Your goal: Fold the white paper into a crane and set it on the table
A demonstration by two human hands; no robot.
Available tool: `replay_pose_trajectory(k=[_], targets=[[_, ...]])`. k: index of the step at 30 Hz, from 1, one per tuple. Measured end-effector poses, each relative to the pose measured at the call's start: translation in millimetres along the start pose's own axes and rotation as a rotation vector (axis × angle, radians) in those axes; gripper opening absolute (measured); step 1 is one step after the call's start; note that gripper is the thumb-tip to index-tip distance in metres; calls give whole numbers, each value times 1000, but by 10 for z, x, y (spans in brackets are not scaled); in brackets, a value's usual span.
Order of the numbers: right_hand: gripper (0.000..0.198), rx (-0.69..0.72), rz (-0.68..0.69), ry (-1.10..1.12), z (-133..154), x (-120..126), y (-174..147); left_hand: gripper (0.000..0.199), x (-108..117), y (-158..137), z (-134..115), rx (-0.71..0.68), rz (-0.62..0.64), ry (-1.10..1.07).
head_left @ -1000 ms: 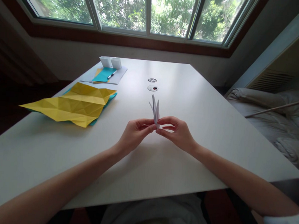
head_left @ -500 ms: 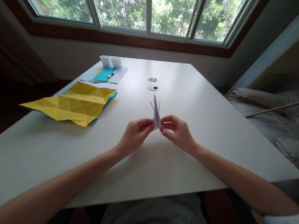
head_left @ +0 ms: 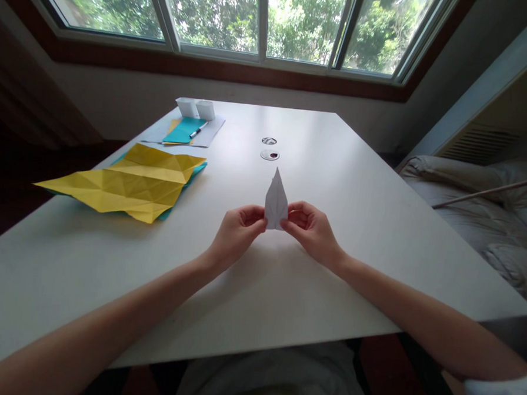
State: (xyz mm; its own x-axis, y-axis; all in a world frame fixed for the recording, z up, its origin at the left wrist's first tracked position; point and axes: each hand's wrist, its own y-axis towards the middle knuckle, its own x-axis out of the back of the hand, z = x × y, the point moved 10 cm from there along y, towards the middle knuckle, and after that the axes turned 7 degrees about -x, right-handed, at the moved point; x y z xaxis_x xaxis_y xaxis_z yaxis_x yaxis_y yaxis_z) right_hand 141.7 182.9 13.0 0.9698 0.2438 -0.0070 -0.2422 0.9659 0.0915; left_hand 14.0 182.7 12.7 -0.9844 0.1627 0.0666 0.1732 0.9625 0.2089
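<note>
Between my hands stands a small piece of folded white paper (head_left: pixel 276 201), its pointed tip upward and a broad flat face toward me. My left hand (head_left: pixel 240 229) pinches its lower left edge between thumb and fingers. At the lower right edge, my right hand (head_left: pixel 311 230) grips it the same way. Both hands are just above the white table (head_left: pixel 285 293). The back side of the paper is hidden from view.
A creased yellow sheet (head_left: pixel 132 182) lies over a teal one at the left. Behind it are a teal paper (head_left: pixel 185 131), a pen (head_left: pixel 198 130) and white paper boxes (head_left: pixel 195 108). Two round discs, the nearer one (head_left: pixel 270 155) and the farther one (head_left: pixel 269 141), lie beyond my hands.
The folded paper has turned from edge-on with its flaps spread to showing a flat face. My right hand now pinches its right edge, and my left hand has shifted slightly left.
</note>
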Motion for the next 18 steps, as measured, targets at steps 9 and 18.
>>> replay_pose_trajectory(k=[9, 18], targets=[[22, 43, 14, -33, 52, 26, 17, 15, -17, 5, -11, -9, 31, -123], [47, -92, 33, -14, -84, 54, 60, 26, 6, 14, 4, 1, 29, -155]])
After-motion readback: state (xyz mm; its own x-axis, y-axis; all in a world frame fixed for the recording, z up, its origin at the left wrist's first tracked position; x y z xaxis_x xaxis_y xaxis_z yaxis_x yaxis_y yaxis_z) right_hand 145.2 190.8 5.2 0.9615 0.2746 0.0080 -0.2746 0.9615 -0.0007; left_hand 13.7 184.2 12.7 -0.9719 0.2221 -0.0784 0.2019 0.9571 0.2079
